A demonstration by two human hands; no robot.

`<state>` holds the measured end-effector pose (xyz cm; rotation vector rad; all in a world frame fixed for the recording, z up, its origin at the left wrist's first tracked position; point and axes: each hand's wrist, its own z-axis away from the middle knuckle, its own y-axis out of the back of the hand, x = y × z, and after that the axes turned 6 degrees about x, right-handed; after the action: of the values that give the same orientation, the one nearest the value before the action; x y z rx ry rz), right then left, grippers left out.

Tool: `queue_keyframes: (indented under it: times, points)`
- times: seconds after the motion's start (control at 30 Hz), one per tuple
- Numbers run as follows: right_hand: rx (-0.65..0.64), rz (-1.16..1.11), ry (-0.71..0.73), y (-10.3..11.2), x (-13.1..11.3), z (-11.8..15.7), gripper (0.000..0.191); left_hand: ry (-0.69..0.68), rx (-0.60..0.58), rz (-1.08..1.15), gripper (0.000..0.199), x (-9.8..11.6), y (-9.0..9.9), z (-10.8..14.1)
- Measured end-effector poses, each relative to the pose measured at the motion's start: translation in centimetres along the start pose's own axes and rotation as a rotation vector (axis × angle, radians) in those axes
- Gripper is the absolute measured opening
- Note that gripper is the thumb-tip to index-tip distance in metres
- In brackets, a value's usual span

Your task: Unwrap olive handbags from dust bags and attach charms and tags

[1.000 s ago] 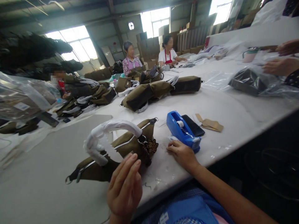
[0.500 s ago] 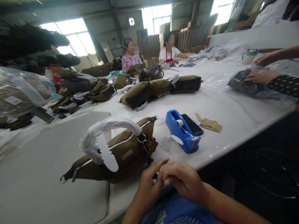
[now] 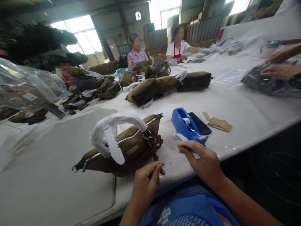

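An olive handbag point(image 3: 134, 147) with dark trim and a silver zip stands on the table before me, its handle point(image 3: 117, 119) wrapped in white. A white tag with a serrated edge point(image 3: 116, 150) hangs from the handle, and a leopard-print charm point(image 3: 156, 142) from its ring. My left hand point(image 3: 147, 179) is closed in a pinch just below the charm; anything between its fingertips is too small to make out. My right hand point(image 3: 204, 160) pinches beside a white serrated piece point(image 3: 181, 137) and the blue tape dispenser point(image 3: 188, 125); whether it holds something is unclear.
A black phone point(image 3: 199, 123) and brown paper tags point(image 3: 219, 123) lie right of the dispenser. Further back lie more olive bags point(image 3: 162, 86). Co-workers sit across the table point(image 3: 254, 110); at right, another person's hands press a plastic-wrapped dark item point(image 3: 261, 80).
My hands, together before, have come apart. The right has moved right and forward to the dispenser's near side; the left stays low by the bag. The view has shifted slightly.
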<state>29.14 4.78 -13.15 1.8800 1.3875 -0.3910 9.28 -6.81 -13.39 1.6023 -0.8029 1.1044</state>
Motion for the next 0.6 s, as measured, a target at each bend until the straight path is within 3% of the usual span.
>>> queue_keyframes:
  times: [0.27,0.6]
  points:
    - [-0.249,0.06,-0.061,-1.0,3.8,1.9,0.016,-0.009,0.038,-0.175,0.025,-0.8,-1.2,-0.3]
    - [-0.607,-0.032,-0.062,-0.7,4.4,3.5,0.007,0.008,0.063,-0.275,0.026,-2.5,-0.5,0.4]
